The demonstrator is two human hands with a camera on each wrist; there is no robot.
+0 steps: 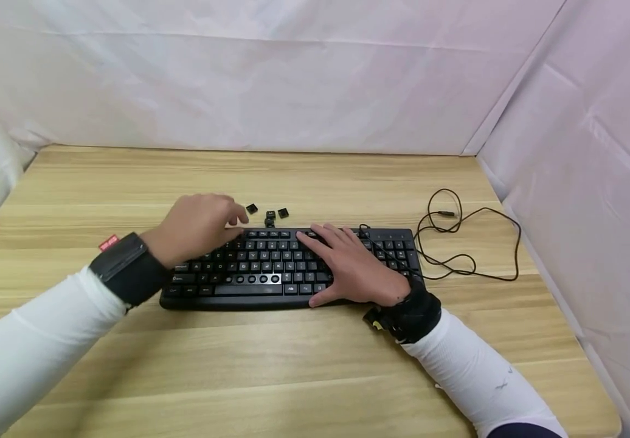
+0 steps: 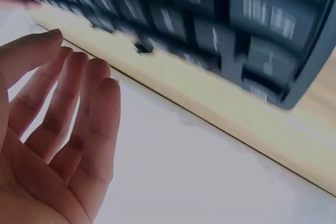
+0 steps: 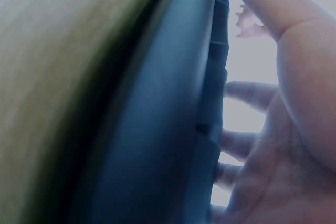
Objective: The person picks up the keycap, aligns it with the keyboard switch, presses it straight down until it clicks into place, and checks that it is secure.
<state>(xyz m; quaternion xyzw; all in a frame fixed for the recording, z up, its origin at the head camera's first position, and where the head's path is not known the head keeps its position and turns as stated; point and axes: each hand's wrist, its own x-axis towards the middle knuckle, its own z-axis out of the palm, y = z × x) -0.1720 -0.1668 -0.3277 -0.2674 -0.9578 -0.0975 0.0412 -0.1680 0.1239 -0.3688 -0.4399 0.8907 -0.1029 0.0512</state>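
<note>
A black keyboard (image 1: 255, 291) lies on the wooden table with its long front edge toward me. In its lower letter row, several spots show round bare key mounts (image 1: 252, 279) where caps are off. My right hand (image 1: 350, 264) rests spread over the keyboard's right part, the thumb at the front edge and the fingers reaching toward the back edge. My left hand (image 1: 202, 222) hovers over the upper left of the keyboard, fingers loosely bent toward the back edge. In the left wrist view, nothing shows between the fingers of that hand (image 2: 63, 135).
Several loose black keycaps (image 1: 283, 213) lie on the table (image 1: 304, 359) just behind the keyboard. A thin black cable (image 1: 517, 243) loops over the table at the right. Pale cloth (image 1: 271, 79) hangs behind the table and along its sides.
</note>
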